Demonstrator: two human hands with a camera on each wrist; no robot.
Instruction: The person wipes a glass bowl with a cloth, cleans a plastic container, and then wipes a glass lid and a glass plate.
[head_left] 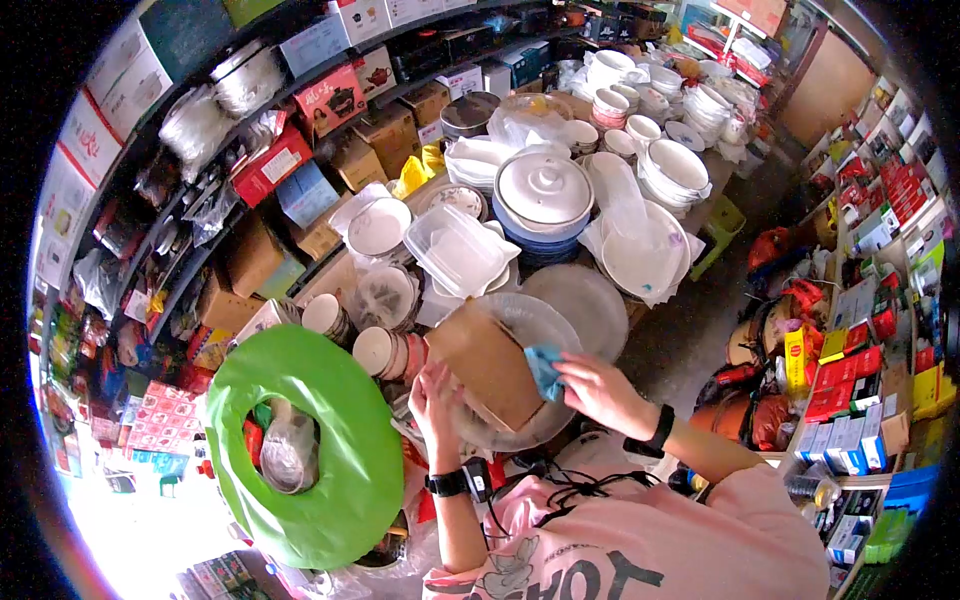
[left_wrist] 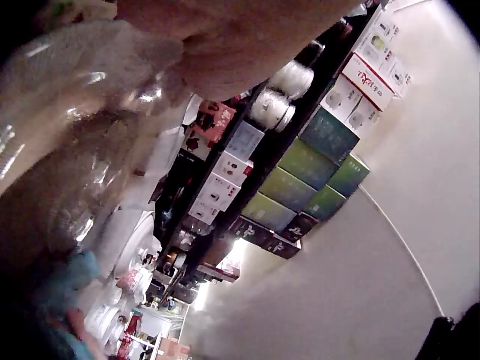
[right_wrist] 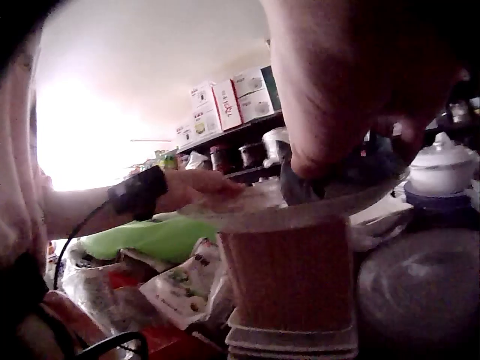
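The left hand (head_left: 435,402) grips the edge of a large clear dish (right_wrist: 266,217), its fingers (right_wrist: 214,184) along the rim in the right wrist view. Shiny clear material (left_wrist: 82,82) fills the left side of the left wrist view. The right hand (head_left: 608,392) pinches a blue cloth (head_left: 543,373) over the dish; its fingertips are partly hidden in the cloth. Below the dish stands a brown cardboard piece (right_wrist: 289,274), above stacked clear containers (right_wrist: 292,341). From the head view, the brown piece (head_left: 485,365) lies between the two hands.
A green round cover (head_left: 235,470) lies left of the hands. Bowls, plates and a lidded white pot (head_left: 545,188) crowd the table beyond. Boxed goods fill shelves at left and right (head_left: 850,380). Black cables (head_left: 580,490) hang before the pink shirt.
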